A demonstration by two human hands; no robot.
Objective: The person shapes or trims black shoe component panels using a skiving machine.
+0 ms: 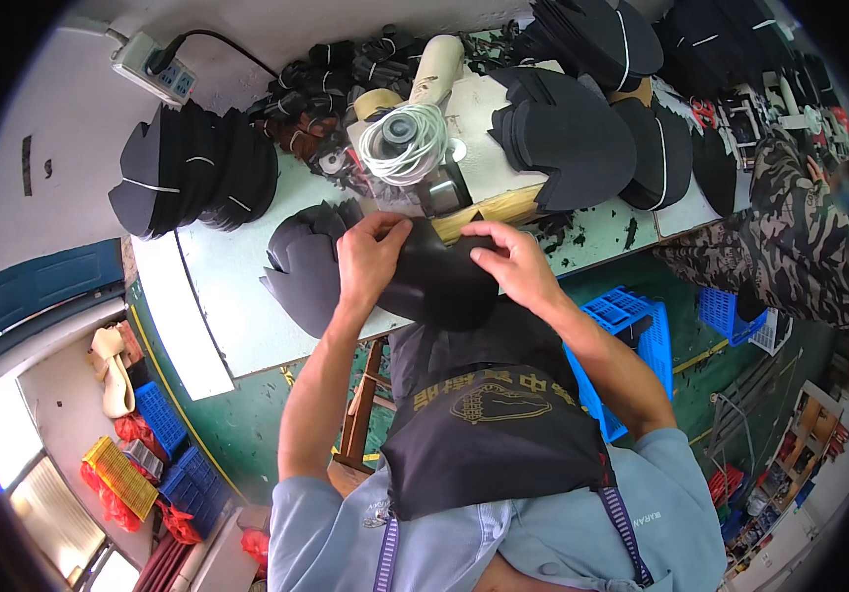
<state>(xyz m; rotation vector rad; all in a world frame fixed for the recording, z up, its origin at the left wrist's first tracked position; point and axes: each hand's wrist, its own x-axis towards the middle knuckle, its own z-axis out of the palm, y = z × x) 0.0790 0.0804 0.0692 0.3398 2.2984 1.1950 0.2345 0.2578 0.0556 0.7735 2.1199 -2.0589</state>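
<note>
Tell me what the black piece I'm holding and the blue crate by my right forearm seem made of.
Black piece: perhaps leather or a synthetic sheet; it curves with a soft sheen. Blue crate: likely moulded plastic, semi-glossy, given its uniform colour and openwork walls.

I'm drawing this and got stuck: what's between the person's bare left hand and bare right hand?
In the head view, a smooth black sheet piece with a curved lower edge lies between the bare left hand and bare right hand.
</note>
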